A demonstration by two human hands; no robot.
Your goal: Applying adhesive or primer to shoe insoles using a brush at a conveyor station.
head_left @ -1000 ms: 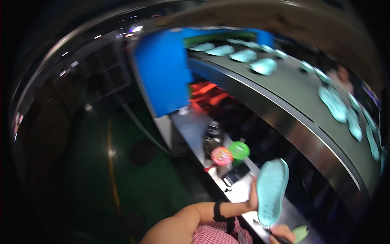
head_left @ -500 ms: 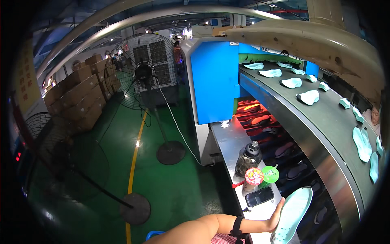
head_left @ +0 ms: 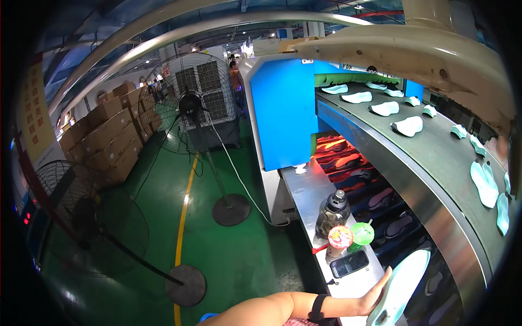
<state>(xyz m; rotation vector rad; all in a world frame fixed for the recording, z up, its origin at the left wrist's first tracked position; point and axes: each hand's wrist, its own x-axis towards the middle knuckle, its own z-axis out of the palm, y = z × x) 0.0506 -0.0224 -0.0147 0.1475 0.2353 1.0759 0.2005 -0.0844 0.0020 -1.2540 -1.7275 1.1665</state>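
My left hand (head_left: 376,296) reaches in from the lower edge, a black strap around its forearm. It is closed on the left side of a mint-green shoe sole (head_left: 405,282), which stands tilted up; most of the fingers are hidden behind it. A dark patch shows at the sole's lower end. Just beyond the hand, a phone (head_left: 349,264) lies on the metal ledge (head_left: 306,187). My right hand is out of the picture.
A red-capped cup (head_left: 340,237), a green-lidded cup (head_left: 362,233) and a dark bottle (head_left: 333,212) line the ledge. Several mint soles ride the upper green belt (head_left: 443,146); dark soles lie below on a red-lit lower belt (head_left: 383,209). Standing fans (head_left: 190,103) and cartons (head_left: 111,133) are left.
My left hand has moved slightly right and turned the sole, so its broad holed face no longer shows and its side does. The whole view has shifted a little.
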